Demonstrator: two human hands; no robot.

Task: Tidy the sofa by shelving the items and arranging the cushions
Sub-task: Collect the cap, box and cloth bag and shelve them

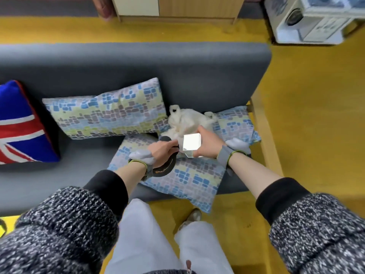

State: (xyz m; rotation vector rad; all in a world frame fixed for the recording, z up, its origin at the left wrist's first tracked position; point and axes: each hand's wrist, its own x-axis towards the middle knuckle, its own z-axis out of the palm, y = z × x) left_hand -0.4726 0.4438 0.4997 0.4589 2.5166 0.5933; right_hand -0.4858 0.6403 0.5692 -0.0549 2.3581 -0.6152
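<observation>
My left hand (pixel 161 153) grips a dark curved object with orange lettering (pixel 165 169), held just above a mosaic-patterned cushion (pixel 183 178) lying flat on the grey sofa (pixel 138 64). My right hand (pixel 207 146) is closed around a small white box (pixel 191 142). Right behind both hands a white plush toy (pixel 185 120) lies on the seat. A second mosaic cushion (pixel 106 111) leans against the backrest. Part of a third one (pixel 235 121) shows at the right end. A flag-patterned cushion (pixel 21 125) stands at the left.
A wooden shelf unit (pixel 177 8) stands behind the sofa at the top. A white appliance-like box (pixel 312 18) sits on the yellow floor (pixel 316 115) at top right. The sofa's wooden armrest (pixel 264 135) runs along its right side. My legs are close to the sofa's front edge.
</observation>
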